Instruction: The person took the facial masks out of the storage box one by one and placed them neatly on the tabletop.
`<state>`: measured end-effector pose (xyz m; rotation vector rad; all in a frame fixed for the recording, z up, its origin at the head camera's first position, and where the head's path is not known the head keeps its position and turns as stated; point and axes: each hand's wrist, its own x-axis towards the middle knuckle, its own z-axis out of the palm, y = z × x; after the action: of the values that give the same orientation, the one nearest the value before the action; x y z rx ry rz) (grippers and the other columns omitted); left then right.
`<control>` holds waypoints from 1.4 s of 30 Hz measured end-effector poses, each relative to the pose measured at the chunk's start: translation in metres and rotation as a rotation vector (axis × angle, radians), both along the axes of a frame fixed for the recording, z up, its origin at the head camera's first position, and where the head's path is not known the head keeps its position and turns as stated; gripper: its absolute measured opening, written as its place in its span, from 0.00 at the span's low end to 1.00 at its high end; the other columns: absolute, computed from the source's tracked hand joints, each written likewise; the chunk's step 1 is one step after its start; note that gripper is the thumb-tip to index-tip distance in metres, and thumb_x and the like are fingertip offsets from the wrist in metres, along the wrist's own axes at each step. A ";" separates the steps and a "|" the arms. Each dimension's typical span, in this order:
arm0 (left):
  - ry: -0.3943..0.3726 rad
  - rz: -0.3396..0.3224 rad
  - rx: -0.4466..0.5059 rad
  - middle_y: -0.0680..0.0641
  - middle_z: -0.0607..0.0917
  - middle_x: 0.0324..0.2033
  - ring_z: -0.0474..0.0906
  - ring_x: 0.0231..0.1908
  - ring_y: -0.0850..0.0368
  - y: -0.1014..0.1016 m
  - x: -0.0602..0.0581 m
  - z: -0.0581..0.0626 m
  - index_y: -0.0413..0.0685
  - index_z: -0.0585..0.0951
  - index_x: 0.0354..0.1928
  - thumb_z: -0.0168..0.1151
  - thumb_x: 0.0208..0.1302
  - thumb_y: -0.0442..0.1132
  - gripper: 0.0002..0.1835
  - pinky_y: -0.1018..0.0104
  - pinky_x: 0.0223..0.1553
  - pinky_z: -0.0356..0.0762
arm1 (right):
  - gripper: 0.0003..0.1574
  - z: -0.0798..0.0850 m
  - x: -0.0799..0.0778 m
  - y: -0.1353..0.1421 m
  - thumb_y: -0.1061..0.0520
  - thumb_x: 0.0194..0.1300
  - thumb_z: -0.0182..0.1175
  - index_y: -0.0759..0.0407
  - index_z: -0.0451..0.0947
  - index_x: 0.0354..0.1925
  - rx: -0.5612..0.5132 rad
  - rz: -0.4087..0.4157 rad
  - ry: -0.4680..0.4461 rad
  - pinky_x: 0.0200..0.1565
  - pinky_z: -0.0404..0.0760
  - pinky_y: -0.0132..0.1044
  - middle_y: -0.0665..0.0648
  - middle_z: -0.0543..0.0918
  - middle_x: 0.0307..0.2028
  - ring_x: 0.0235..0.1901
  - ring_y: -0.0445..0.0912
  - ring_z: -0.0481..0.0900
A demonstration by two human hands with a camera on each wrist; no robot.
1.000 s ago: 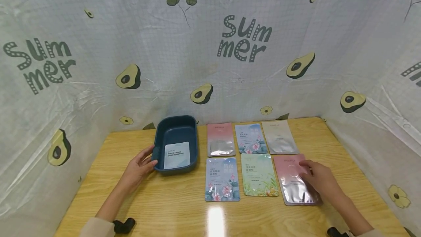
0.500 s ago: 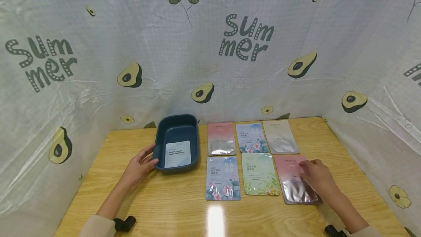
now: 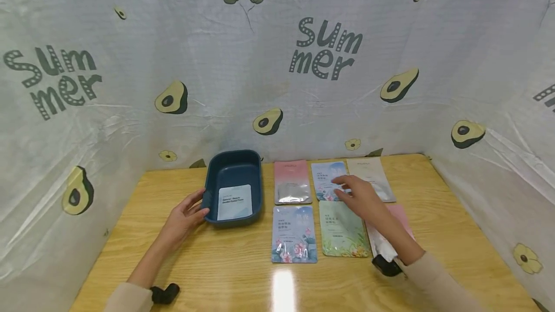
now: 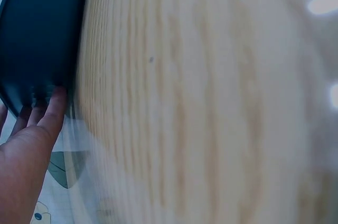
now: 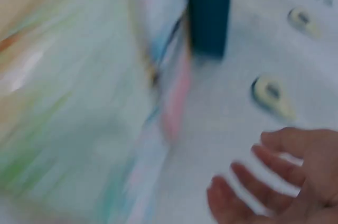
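My left hand [image 3: 184, 220] rests against the left side of a dark blue plastic bin [image 3: 231, 223], its fingers touching the outer wall in the left wrist view. A white printed packet [image 3: 234, 202] lies in the bin. With nothing in its spread fingers, my right hand [image 3: 357, 198] hovers over the back-middle blue sachet [image 3: 325, 172] and the front-middle green sachet [image 3: 342, 235]. Under my right forearm, the front-right pink sachet [image 3: 402, 215] is partly hidden. The right wrist view is blurred, with the right hand [image 5: 296, 176] at its lower right.
A pink and silver sachet [image 3: 292, 182] and a cream sachet [image 3: 368, 170] lie in the back row. At front left lies another blue sachet [image 3: 295, 235]. A patterned white cloth [image 3: 208, 71] rises behind and beside the wooden table [image 3: 217, 273].
My right hand has left the front-right pink sachet and moved left and away from me, over the middle sachets. The sachet stays on the table. The left hand and bin have not moved.
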<state>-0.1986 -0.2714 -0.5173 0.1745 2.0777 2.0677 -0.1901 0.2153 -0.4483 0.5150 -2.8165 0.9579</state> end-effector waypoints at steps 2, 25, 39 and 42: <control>-0.001 -0.004 0.002 0.37 0.55 0.77 0.68 0.67 0.55 0.002 -0.001 0.000 0.41 0.54 0.80 0.60 0.74 0.35 0.39 0.71 0.56 0.79 | 0.20 0.005 -0.015 -0.026 0.60 0.74 0.61 0.62 0.79 0.61 -0.084 0.121 -0.007 0.50 0.85 0.48 0.63 0.82 0.57 0.52 0.57 0.83; -0.004 0.001 0.015 0.37 0.54 0.77 0.69 0.66 0.56 -0.005 0.002 0.001 0.41 0.52 0.80 0.59 0.75 0.35 0.38 0.71 0.56 0.79 | 0.26 0.016 -0.142 -0.228 0.51 0.73 0.63 0.57 0.77 0.65 0.084 0.642 -0.167 0.60 0.76 0.35 0.56 0.81 0.62 0.59 0.48 0.79; 0.023 -0.026 0.051 0.37 0.54 0.76 0.68 0.67 0.55 -0.002 0.001 -0.002 0.41 0.53 0.80 0.58 0.75 0.32 0.37 0.69 0.57 0.79 | 0.35 -0.015 -0.155 -0.264 0.48 0.68 0.68 0.51 0.73 0.70 0.357 0.628 -0.391 0.65 0.72 0.35 0.52 0.76 0.67 0.65 0.45 0.73; 0.027 -0.029 0.049 0.37 0.54 0.76 0.67 0.68 0.53 -0.002 0.002 -0.002 0.40 0.52 0.80 0.58 0.75 0.32 0.37 0.68 0.57 0.79 | 0.33 -0.014 -0.155 -0.267 0.51 0.67 0.70 0.50 0.75 0.68 0.363 0.622 -0.415 0.62 0.74 0.32 0.51 0.79 0.63 0.62 0.43 0.75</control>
<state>-0.1968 -0.2731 -0.5191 0.2396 2.0282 2.1120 -0.3448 -0.0516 -0.4628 1.4550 -3.2923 0.6762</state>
